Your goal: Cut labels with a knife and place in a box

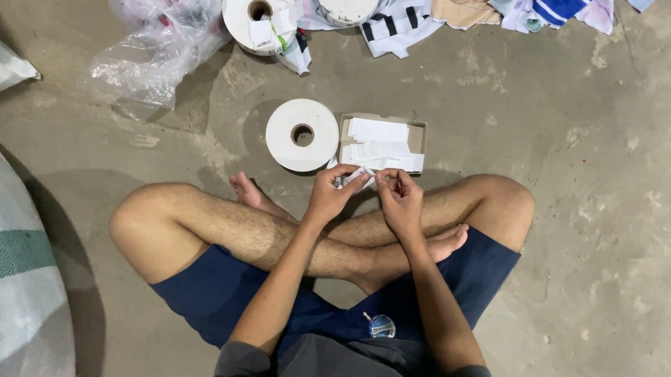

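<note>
Head view: our left hand (333, 195) and right hand (398, 200) pinch a small white paper label (358, 176), partly hidden by fingers. Just beyond lie a white tape roll (302, 134) and a shallow cardboard box (420, 136) of white labels.

The person sits cross-legged on the bare concrete floor (597, 228), and the left hand (333, 194) and right hand (399, 200) meet above the crossed shins, both pinching a small white paper tag (358, 174). Just beyond the hands lies a large white roll of tape (302, 134), with a shallow cardboard box of white tags (382, 144) touching it on the right. Farther off, two more white rolls (258, 11) lie beside crumpled clear plastic bags (159, 30) to their left. A big woven sack (4, 269) sits near left.
</note>
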